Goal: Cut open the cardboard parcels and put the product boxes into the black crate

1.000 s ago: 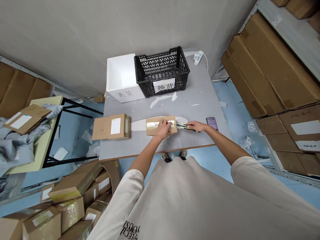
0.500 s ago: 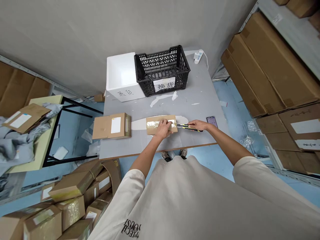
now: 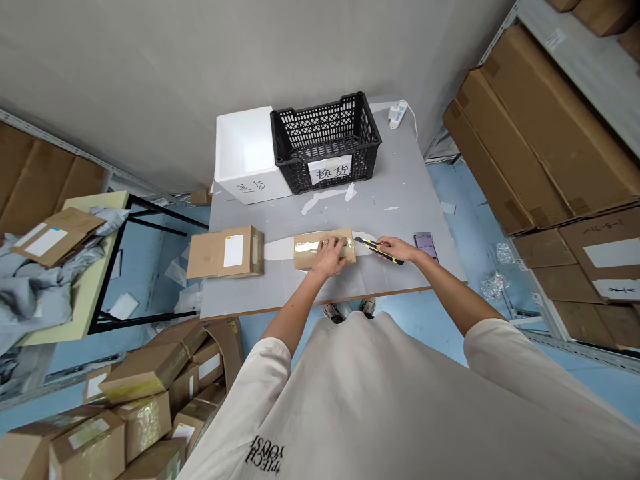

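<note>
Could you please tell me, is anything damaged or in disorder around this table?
Yes. The grey tabletop has irregular pale patches beside the taped box, as if its surface had peeled. Crumpled clear plastic lies on the floor at right, looking like litter, and cartons at lower left are heaped at uneven angles.

Through my remote feed I read this as a parcel-handling stockroom: large cartons (image 3: 560,127) stand against metal shelving (image 3: 585,60) toward two o'clock, taped boxes (image 3: 135,380) lie heaped at eight, and grey mailing bags (image 3: 20,293) crowd a yellow counter (image 3: 93,277) at nine. At twelve, on the grey counter (image 3: 415,180), I see a crate (image 3: 325,150) labelled 换货, "exchange goods".
</note>
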Demonstrator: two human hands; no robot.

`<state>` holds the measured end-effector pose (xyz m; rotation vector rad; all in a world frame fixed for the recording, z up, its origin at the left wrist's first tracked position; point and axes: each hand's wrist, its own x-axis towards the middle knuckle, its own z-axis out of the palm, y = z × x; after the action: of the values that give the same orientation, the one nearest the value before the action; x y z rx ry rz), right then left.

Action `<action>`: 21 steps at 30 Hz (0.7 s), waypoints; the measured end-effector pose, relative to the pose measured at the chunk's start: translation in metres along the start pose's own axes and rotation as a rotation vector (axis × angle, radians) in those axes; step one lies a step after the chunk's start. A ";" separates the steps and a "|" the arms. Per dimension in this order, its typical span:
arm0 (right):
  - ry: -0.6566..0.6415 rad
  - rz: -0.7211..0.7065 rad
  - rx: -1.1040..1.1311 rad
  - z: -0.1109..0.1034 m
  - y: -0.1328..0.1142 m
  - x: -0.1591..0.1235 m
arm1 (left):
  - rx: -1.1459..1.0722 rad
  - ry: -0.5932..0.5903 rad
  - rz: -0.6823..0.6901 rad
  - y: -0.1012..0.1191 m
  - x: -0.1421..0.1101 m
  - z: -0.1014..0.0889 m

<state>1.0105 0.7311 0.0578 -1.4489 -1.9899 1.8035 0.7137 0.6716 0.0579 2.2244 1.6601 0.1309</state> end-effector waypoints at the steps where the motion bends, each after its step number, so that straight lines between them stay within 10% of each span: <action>1: 0.030 0.003 0.008 -0.001 -0.001 -0.002 | -0.019 0.026 -0.019 0.000 0.000 -0.001; 21: 0.247 -0.213 -0.676 0.020 -0.012 -0.012 | -0.059 0.076 -0.180 -0.030 0.027 0.006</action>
<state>0.9977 0.7103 0.0675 -1.4213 -2.6123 0.8431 0.6965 0.7028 0.0380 2.0391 1.8634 0.2171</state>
